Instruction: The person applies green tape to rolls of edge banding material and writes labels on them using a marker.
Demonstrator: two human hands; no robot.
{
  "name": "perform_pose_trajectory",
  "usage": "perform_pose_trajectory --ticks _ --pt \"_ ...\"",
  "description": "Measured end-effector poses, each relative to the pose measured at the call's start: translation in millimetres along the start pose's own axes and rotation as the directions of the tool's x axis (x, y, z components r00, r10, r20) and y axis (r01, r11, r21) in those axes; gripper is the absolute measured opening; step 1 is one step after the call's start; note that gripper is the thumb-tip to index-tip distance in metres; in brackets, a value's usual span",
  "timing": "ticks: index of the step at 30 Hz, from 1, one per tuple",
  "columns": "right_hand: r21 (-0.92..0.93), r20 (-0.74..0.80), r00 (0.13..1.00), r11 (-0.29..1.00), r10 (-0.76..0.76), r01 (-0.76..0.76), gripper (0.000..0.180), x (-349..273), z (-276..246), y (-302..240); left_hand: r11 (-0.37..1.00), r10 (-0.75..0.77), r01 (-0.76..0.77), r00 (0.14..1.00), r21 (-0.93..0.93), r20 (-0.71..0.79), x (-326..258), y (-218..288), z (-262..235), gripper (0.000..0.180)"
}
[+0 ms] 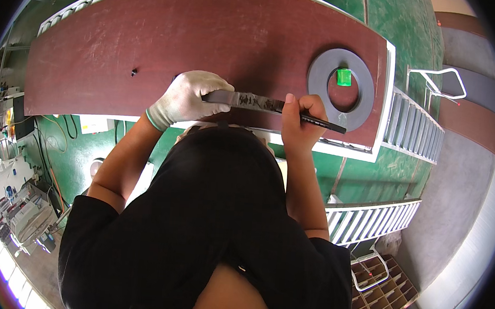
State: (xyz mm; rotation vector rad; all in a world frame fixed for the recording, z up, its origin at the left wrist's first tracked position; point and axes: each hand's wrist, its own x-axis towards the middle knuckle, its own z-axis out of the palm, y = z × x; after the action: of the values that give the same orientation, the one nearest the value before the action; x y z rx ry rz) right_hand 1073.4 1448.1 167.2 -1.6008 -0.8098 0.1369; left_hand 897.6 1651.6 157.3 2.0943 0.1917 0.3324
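Observation:
My left hand [187, 97], in a white knit glove with a green cuff, grips one end of a thin dark grey ring [251, 102] that I see edge-on above the red-brown worktable [152, 39]. My bare right hand [301, 119] pinches the same ring farther right, and its rim sticks out past my fingers. To the right, a second dark grey flat ring [314, 84] lies on the table. A small green block [343, 77] sits inside its hole.
Roller conveyors [410, 128] run along the table's right side and lower right [369, 220]. A small dark bit [134, 72] lies on the table at left. A white tube frame [442, 82] stands at right. Cluttered shelves [20, 207] at lower left, a divided crate [384, 287] at lower right.

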Motion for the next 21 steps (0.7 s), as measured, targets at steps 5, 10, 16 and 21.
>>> perform_pose_trajectory --ticks 5,10,16,21 --pt "0.091 -0.106 0.989 0.991 0.106 -0.097 0.032 0.8 -2.2 7.6 0.999 0.02 -0.019 1.0 0.045 -0.005 2.6 4.0 1.1 0.035" --pt "0.182 -0.088 0.985 0.975 0.145 -0.127 0.028 -1.2 -6.0 17.7 1.0 0.003 -0.003 1.0 0.027 0.005 5.1 3.2 1.0 0.032" --pt "0.137 -0.111 0.99 0.988 0.088 -0.073 0.028 1.8 -6.2 17.8 1.0 -0.01 0.01 1.0 0.01 0.025 6.4 5.8 -0.8 0.029" --pt "0.083 -0.076 0.997 0.996 0.033 -0.027 0.029 2.3 -4.7 13.6 1.0 0.007 -0.006 1.0 0.013 -0.018 4.3 2.7 1.0 0.03"
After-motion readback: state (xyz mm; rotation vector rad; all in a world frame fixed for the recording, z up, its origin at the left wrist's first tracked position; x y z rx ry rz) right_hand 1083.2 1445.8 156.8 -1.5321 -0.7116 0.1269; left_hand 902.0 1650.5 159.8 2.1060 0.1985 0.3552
